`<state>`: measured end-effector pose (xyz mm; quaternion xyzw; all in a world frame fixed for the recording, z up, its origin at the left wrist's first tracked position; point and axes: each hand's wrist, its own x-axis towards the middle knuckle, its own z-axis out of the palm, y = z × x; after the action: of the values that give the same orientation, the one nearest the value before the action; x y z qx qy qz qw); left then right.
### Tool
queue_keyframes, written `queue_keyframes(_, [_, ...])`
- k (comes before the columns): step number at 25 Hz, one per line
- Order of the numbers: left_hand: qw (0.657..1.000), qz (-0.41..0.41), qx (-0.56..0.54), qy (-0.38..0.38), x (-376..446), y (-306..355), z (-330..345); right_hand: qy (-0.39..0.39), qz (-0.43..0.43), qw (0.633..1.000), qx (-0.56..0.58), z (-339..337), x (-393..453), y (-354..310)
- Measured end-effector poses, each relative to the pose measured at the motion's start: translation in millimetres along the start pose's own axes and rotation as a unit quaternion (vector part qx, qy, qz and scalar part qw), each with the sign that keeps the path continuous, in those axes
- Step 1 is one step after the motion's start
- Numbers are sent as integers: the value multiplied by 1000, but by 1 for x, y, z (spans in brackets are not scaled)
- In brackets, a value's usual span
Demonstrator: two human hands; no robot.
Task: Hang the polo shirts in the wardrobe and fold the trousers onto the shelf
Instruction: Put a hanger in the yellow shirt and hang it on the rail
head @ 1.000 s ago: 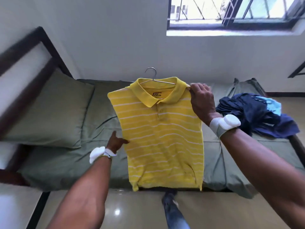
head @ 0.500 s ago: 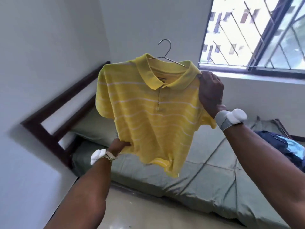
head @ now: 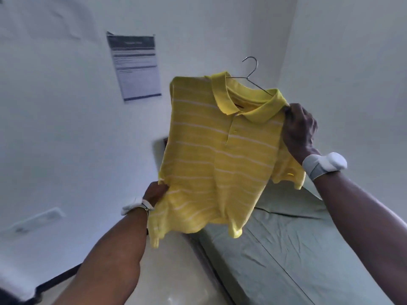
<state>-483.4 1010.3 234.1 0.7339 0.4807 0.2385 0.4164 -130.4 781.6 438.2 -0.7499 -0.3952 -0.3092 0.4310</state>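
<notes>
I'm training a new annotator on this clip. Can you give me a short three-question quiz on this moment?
1. True or false: the yellow polo shirt is already on a wire hanger.
2. Which hand grips the shirt's shoulder by the collar: A left, B right?
3. What hangs on the wall to the shirt's left?

Key: 1 true. 2 B, the right hand; the left hand holds the lower side. 3 a printed notice.

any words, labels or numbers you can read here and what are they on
None of the text here can be read.
Printed white notice with dark header bands on the wall: lines of print, too blurred to read.
Dark neck label inside the collar of the yellow white-striped polo shirt: only a sliver shows, unreadable.
White wristbands on both arms: no visible text.
</notes>
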Motion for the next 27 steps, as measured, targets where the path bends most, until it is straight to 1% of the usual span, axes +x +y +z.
queue_keyframes(1, [999, 2, 15, 32, -6, -11, -13, -20, -15, 1000, 15, 15, 1, -14])
queue_keyframes(2, [997, -25, 6, 66, -16, -25, -31, -44, -32, 998, 33, 32, 1, -33])
queue_keyframes(3, [994, -71, -27, 77, -30, -29, -47, -64, -48, 995, 51, 46, 1, -50])
queue_keyframes(4, [989, -94, -55, 98, -39, -49, -68, -79, -66, 992, 76, 62, -2, -76])
queue_keyframes(6, [986, -95, -57, 126, -65, -76, -101, -104, -81, 986, 98, 90, -7, -119])
queue_keyframes(7, [979, -138, -56, 141, -79, -86, -114, -113, -88, 983, 115, 100, -10, -137])
queue_keyframes(8, [967, -183, -78, 159, -97, -105, -138, -118, -102, 978, 141, 114, -16, -168])
queue_keyframes(9, [962, -205, -91, 158, -110, -117, -155, -126, -112, 973, 158, 125, -20, -195])
queue_keyframes(10, [959, -217, -88, 162, -120, -125, -167, -133, -122, 970, 165, 134, -24, -216])
queue_keyframes(14, [935, -239, -71, 253, -154, -168, -256, -132, -181, 945, 239, 170, -43, -334])
queue_keyframes(15, [926, -257, -74, 266, -157, -175, -273, -131, -190, 941, 247, 177, -45, -356])
queue_keyframes(16, [917, -268, -76, 284, -165, -183, -300, -128, -202, 935, 263, 187, -48, -392])
queue_keyframes(17, [914, -264, -88, 296, -168, -195, -321, -124, -213, 929, 276, 196, -50, -419])
queue_keyframes(19, [903, -239, -95, 345, -179, -221, -371, -120, -230, 913, 316, 212, -52, -490])
queue_keyframes(22, [875, -214, -106, 421, -201, -248, -446, -117, -225, 889, 381, 227, -56, -589])
queue_keyframes(24, [864, -179, -79, 464, -215, -235, -485, -113, -223, 879, 407, 232, -53, -640])
queue_keyframes(26, [843, -144, -66, 514, -225, -224, -534, -108, -221, 865, 437, 234, -47, -701])
queue_keyframes(27, [826, -124, -59, 547, -228, -213, -558, -107, -220, 857, 454, 234, -42, -733])
